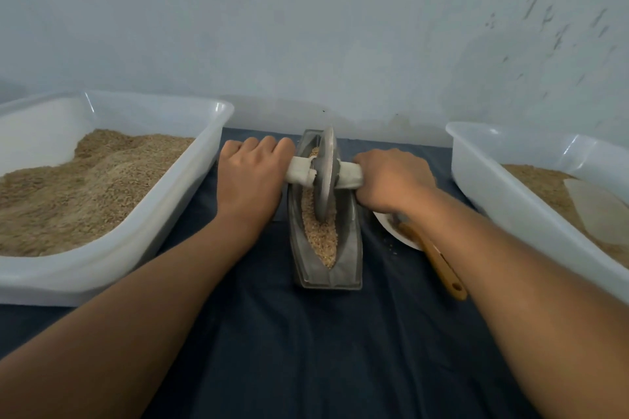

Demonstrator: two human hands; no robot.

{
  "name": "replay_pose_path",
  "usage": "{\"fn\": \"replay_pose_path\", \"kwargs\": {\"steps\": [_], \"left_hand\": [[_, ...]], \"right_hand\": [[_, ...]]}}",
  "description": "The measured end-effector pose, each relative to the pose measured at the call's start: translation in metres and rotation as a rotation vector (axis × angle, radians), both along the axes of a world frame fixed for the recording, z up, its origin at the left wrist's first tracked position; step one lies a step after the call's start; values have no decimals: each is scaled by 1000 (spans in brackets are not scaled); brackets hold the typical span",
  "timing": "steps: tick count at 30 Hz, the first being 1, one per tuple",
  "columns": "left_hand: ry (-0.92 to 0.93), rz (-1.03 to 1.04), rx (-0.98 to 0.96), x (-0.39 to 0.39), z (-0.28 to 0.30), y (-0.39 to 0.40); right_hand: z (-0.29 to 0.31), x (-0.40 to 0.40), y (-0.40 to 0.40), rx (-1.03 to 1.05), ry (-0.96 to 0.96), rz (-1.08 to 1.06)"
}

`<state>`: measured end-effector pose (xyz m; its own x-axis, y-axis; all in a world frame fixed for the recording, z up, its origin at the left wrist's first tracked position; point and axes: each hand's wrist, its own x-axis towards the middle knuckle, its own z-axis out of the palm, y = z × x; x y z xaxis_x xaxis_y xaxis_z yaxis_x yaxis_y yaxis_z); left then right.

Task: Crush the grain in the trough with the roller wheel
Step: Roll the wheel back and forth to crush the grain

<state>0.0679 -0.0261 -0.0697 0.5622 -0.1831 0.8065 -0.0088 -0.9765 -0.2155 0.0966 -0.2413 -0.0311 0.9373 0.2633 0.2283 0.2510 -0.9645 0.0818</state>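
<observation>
A grey metal trough [343,270], boat-shaped and narrow, stands on the dark cloth in the middle. Pale grain [321,241] fills its groove. The roller wheel [325,177], a grey metal disc on edge, sits in the groove toward the far end, its rim sunk in the grain. A cloth-wrapped axle runs through its hub to both sides. My left hand [250,177] grips the left end of the axle. My right hand [391,178] grips the right end. Both fists sit close to the disc.
A large white plastic tub [190,180] with a heap of brown grain stands at the left. A second white tub [483,173] with grain and a pale scoop is at the right. A white plate [403,238] and a wooden handle [442,265] lie under my right forearm.
</observation>
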Motion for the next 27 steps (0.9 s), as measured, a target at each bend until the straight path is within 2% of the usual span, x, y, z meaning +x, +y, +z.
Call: {"fn": "replay_pose_path", "kwargs": {"steps": [11,16,22,27], "left_hand": [[-113,-32,-4,34,-4,2],[-143,-11,-5,42,-2,2],[-185,2,4,42,-1,0],[-163,18,-28,33,-3,-2]], "right_hand": [[24,26,6,13,325,19],[28,38,7,23,402,23],[23,37,5,78,343,34],[14,29,2,47,170,14]]}}
